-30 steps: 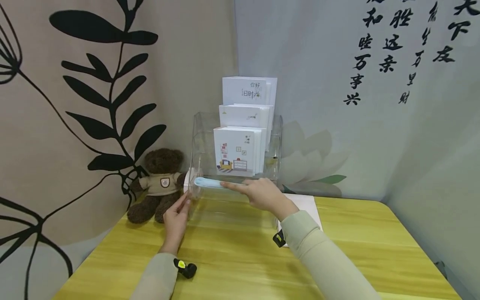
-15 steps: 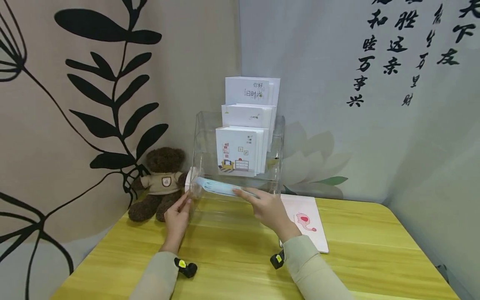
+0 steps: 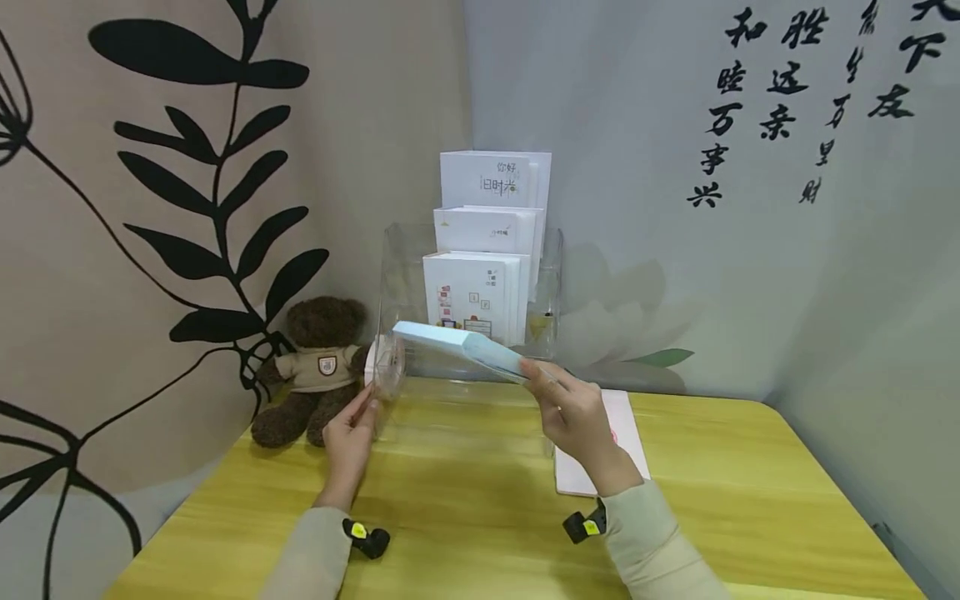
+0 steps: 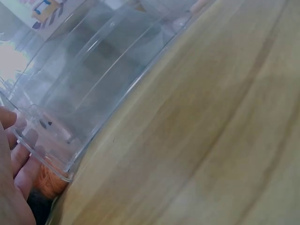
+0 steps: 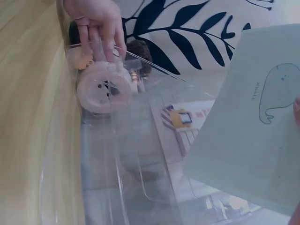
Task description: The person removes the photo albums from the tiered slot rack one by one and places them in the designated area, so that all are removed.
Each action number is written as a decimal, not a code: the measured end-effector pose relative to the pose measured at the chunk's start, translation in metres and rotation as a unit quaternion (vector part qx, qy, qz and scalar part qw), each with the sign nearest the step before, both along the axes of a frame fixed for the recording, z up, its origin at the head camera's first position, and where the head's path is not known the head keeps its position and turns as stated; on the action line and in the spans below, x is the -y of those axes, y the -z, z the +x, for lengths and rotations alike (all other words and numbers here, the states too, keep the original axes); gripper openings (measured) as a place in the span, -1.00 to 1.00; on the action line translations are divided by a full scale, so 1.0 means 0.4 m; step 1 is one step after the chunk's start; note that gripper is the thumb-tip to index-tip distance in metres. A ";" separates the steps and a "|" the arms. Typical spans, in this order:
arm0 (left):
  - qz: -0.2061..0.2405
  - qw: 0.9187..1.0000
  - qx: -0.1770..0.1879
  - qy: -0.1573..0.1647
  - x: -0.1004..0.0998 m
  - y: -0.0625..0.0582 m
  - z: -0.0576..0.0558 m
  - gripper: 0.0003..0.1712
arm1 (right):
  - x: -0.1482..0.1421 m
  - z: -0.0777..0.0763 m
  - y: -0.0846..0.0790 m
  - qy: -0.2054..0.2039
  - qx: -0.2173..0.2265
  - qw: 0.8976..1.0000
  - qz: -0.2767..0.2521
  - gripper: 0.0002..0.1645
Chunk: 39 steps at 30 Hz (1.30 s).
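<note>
Compared with half a second ago, the brown teddy bear (image 3: 321,367) at the left sits as it did, and the left hand (image 3: 351,437) is still at the near left edge of the clear rack (image 3: 408,271), where its thumb and fingers seem to pinch the side panel, though the see-through plastic makes their exact hold hard to read. The white books (image 3: 487,233) keep their three tiers in the rack. In front of them, the pale blue notebook (image 3: 459,340) has risen: earlier it crossed low, below the front tier, and now its left end is up and covers the bottom of the front book. The right hand (image 3: 573,412) has drawn a little further right and grips the notebook's right end, well above the yellow table (image 3: 465,483). Behind its wrist, the white booklet (image 3: 576,477) on the tabletop has lost most of its pink elephant from sight. Among the views, only the left wrist shows an orange, yarn-like thing (image 4: 49,183) beneath the left fingers, by the rack's corner; the right wrist gives the fullest look at a round pale disc (image 5: 93,96) with dark spots near that corner and, further right, a whale drawing (image 5: 281,86) on the notebook's cover.
</note>
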<state>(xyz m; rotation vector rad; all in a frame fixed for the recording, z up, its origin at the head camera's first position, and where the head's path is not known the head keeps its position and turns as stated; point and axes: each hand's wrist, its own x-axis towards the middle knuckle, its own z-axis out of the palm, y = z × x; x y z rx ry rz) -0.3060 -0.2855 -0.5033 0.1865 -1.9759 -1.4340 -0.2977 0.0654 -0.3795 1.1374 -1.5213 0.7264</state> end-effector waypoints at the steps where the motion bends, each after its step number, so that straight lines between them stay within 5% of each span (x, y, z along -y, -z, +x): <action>1: 0.000 1.000 -0.001 -0.002 0.002 -0.002 -0.001 -0.63 | -0.009 0.001 -0.004 0.002 0.006 1.000 -0.001 -0.44; 15: -0.008 1.000 -0.001 0.003 -0.004 -0.019 -0.006 -0.63 | -0.144 0.021 -0.067 -0.046 0.057 0.994 -0.084 -0.46; 27: -0.002 1.000 0.014 0.000 -0.011 -0.020 -0.003 -0.63 | -0.272 0.039 -0.084 0.032 0.120 0.982 -0.144 -0.23; 31: 0.018 1.000 0.020 0.004 -0.010 -0.021 -0.004 -0.62 | -0.321 0.038 -0.068 0.049 0.175 0.971 -0.156 -0.02; 39: 0.015 1.000 0.025 -0.002 -0.009 -0.018 0.000 -0.62 | -0.401 0.088 -0.043 0.072 0.256 0.948 -0.175 0.00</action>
